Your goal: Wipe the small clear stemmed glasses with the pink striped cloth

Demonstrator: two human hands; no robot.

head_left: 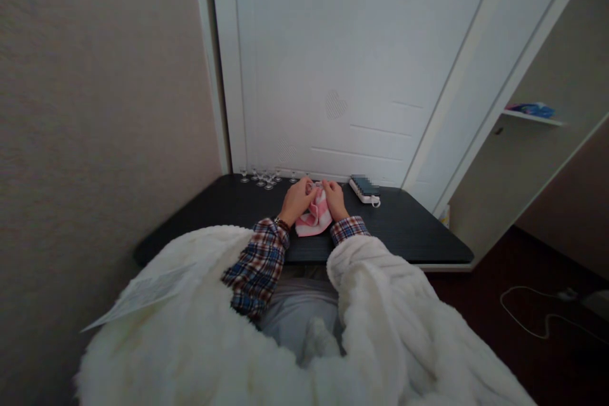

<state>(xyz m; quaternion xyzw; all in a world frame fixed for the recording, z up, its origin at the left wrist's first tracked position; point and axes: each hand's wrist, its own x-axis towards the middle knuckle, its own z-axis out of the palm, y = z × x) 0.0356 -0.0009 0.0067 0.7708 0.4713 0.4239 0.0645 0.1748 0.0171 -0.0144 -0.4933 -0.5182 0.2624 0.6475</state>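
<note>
Both my hands meet over the black table near its middle, with a pink and white cloth bunched between them. My left hand curls its fingers round the left side of the cloth. From the other side, my right hand grips it with bent fingers. Something small and clear seems to show at the fingertips within the cloth, too small to make out. The cloth's lower end hangs down to the tabletop. Several small clear stemmed glasses stand at the table's back edge, left of my hands.
The black table has a white panel door behind it and a wall on the left. A dark-topped white device lies back right. A white fluffy blanket covers my arms and lap. A white cable lies on the floor.
</note>
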